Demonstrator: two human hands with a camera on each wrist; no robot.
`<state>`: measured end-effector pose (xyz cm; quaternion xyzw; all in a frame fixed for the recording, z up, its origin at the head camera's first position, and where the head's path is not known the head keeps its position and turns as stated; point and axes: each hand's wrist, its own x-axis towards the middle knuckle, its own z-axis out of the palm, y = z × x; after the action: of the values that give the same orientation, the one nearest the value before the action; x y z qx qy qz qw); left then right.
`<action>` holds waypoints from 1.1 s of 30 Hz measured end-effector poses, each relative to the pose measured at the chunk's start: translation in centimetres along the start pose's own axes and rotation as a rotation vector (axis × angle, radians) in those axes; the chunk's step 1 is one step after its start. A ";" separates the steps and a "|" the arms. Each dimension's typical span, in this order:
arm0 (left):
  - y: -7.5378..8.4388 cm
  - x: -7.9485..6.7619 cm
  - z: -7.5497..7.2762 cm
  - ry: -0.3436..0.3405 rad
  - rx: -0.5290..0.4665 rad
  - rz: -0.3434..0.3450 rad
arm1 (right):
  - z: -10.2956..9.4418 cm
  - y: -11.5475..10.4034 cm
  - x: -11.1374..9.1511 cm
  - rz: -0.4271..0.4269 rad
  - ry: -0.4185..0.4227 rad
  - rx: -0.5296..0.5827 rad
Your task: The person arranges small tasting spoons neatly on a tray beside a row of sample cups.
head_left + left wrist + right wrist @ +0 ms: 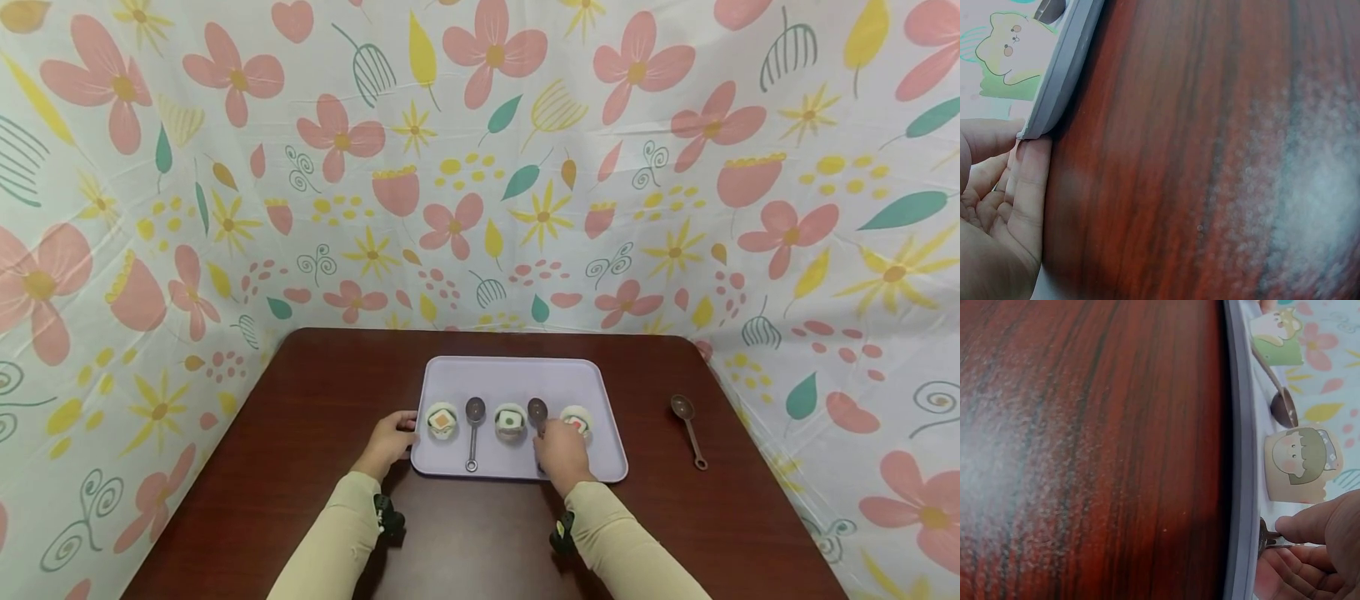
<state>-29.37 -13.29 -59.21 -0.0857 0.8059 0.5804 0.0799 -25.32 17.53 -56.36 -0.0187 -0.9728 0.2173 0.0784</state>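
On a brown table lies a pale lilac tray (517, 375). My left hand (385, 446) grips its left edge, thumb over the rim and fingers low against the outside in the left wrist view. With my right hand (564, 454) I pinch the handle of a brown spoon (537, 408) lying at the tray's right half; its bowl points away from me. The hand covers most of that handle. Right beside it stands a small cup (584, 414), partly hidden. Another paper cup (1304, 464), printed with a cartoon face, stands left of the held spoon.
A second brown spoon (473, 429) lies on the tray between the middle cup and a left cup (442, 422) with a square orange-and-white top. A third spoon (689, 431) lies on the table (720, 525) right of the tray. Flower-patterned cloth (487, 167) hangs behind and at both sides.
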 end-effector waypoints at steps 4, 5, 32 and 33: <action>0.0 -0.1 0.0 0.000 0.006 -0.003 | 0.3 0.1 0.0 -0.011 0.022 -0.008; 0.0 -0.1 0.0 0.001 0.005 -0.006 | 0.4 0.1 0.0 -0.009 0.020 -0.011; -0.1 0.2 -0.2 -0.004 -0.010 0.006 | 0.8 -0.1 0.4 0.013 -0.002 -0.064; -0.1 0.2 -0.2 -0.005 -0.012 0.003 | 0.8 -0.1 0.4 0.012 -0.002 -0.065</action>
<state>-29.55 -13.50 -59.31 -0.0834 0.8022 0.5856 0.0805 -25.80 17.12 -56.98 -0.0271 -0.9793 0.1860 0.0752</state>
